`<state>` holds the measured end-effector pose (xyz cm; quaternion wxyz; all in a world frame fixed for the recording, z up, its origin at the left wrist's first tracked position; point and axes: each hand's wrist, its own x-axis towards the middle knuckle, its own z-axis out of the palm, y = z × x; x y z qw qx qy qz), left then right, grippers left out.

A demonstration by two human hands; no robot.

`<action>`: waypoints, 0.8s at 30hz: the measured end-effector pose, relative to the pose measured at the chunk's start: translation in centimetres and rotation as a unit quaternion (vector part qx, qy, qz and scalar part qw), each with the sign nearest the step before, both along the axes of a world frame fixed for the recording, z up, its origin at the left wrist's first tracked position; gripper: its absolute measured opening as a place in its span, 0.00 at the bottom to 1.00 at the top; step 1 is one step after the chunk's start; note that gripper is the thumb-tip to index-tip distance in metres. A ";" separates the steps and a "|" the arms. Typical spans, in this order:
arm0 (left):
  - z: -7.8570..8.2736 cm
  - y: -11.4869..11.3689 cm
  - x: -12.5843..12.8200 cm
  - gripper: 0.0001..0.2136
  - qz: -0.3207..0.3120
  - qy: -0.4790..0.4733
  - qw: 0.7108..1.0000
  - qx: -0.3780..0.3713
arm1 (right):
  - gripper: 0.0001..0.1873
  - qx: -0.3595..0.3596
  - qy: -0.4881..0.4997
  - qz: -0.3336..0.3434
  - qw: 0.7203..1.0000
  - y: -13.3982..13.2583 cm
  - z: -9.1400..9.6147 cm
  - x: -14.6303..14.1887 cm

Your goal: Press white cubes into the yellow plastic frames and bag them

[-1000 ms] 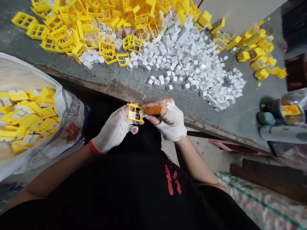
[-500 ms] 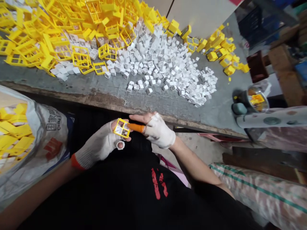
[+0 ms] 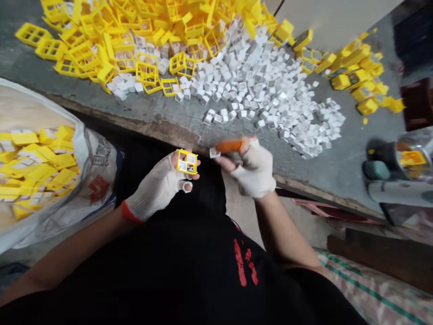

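My left hand (image 3: 162,183), in a white glove with bare fingertips, holds a small yellow plastic frame (image 3: 187,162) with four openings. White pieces sit in at least two of its openings, upper right and lower left. My right hand (image 3: 252,167) wears a similar glove and an orange cover on the index finger. Between that finger and the thumb it pinches a small white plastic cube (image 3: 214,153), close to the table's front edge and right of the frame. Motion blurs the right hand somewhat.
Ahead lies a grey table (image 3: 162,119) bearing a heap of yellow frames (image 3: 84,54) and a pile of white cubes (image 3: 270,85). More yellow pieces (image 3: 367,76) lie at the right, near a metal cup (image 3: 411,158). An open sack (image 3: 98,176) of yellow pieces stands at my left.
My right hand has drawn back from the frame, where its orange-covered finger was touching, and now pinches a white cube. My left hand still holds the frame. The camera view has turned left.
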<state>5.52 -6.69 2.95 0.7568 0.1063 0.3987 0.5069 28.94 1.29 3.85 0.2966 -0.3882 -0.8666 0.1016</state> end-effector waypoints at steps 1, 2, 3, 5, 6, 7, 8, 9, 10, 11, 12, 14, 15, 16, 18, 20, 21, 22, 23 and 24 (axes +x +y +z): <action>0.0 -0.1 0.0 0.19 0.004 -0.006 1.000 0.010 | 0.14 -0.001 0.040 0.025 0.999 -1.6 0.1 -0.7; -0.1 -0.2 -0.1 0.19 0.006 -0.009 1.000 0.016 | 0.14 -0.002 0.074 0.040 0.996 -3.0 0.2 -1.4; -0.1 -0.3 -0.1 0.19 0.008 -0.011 1.000 0.021 | 0.14 -0.003 0.097 0.045 0.994 -4.0 0.1 -2.0; 0.0 -0.5 -0.1 0.18 0.007 -0.014 1.000 0.025 | 0.13 0.007 0.112 0.036 0.993 -5.3 -0.3 -3.0; 0.0 -0.7 -0.1 0.17 0.005 -0.016 0.999 0.027 | 0.12 0.015 0.107 0.032 0.994 -5.5 -0.5 -3.2; -0.1 -0.8 -0.1 0.16 0.003 -0.018 0.999 0.030 | 0.12 0.023 0.100 0.032 0.994 -5.7 -0.8 -3.4; -0.1 -0.9 -0.1 0.16 0.003 -0.020 0.999 0.031 | 0.12 0.025 0.090 0.036 0.995 -5.7 -1.0 -3.4; -0.2 -1.0 -0.2 0.15 0.006 -0.021 0.999 0.030 | 0.13 0.020 0.078 0.041 0.996 -5.8 -1.2 -3.4; -0.2 -1.0 -0.2 0.15 0.013 -0.021 0.999 0.028 | 0.14 0.011 0.061 0.044 0.997 -5.8 -1.4 -3.4; -0.3 -1.0 -0.2 0.14 0.023 -0.019 0.999 0.025 | 0.15 0.000 0.040 0.046 0.998 -5.9 -1.6 -3.2; -0.4 -0.9 -0.3 0.13 0.033 -0.015 0.999 0.023 | 0.17 -0.009 0.020 0.049 0.999 -5.9 -1.7 -3.1; -0.4 -0.8 -0.5 0.12 0.048 -0.007 0.999 0.017 | 0.19 -0.023 -0.002 0.074 0.997 -5.6 -1.9 -2.5; -0.4 -0.7 -0.5 0.12 0.050 -0.005 0.999 0.014 | 0.21 -0.032 -0.001 0.087 0.996 -5.1 -1.9 -2.1; -0.3 -0.6 -0.6 0.12 0.048 -0.004 0.999 0.009 | 0.21 -0.044 0.007 0.086 0.995 -4.4 -1.8 -1.5; -0.2 -0.5 -0.6 0.12 0.047 -0.002 0.999 -0.002 | 0.21 -0.066 0.021 0.023 0.997 -2.3 -1.6 -0.4; -0.2 -0.4 -0.6 0.11 0.052 0.003 0.999 -0.010 | 0.18 -0.079 -0.004 -0.100 0.992 0.5 -1.4 0.4; -0.2 -0.4 -0.5 0.11 0.057 0.007 0.998 -0.013 | 0.16 -0.082 -0.033 -0.154 0.984 1.9 -1.4 0.5; -0.2 -0.4 -0.5 0.11 0.059 0.011 0.998 -0.016 | 0.15 -0.083 -0.070 -0.192 0.975 3.2 -1.4 0.4; -0.2 -0.3 -0.5 0.10 0.058 0.014 0.998 -0.019 | 0.14 -0.081 -0.104 -0.212 0.968 4.3 -1.4 0.1; -0.2 -0.3 -0.5 0.10 0.056 0.016 0.998 -0.022 | 0.14 -0.073 -0.130 -0.218 0.964 5.2 -1.5 -0.4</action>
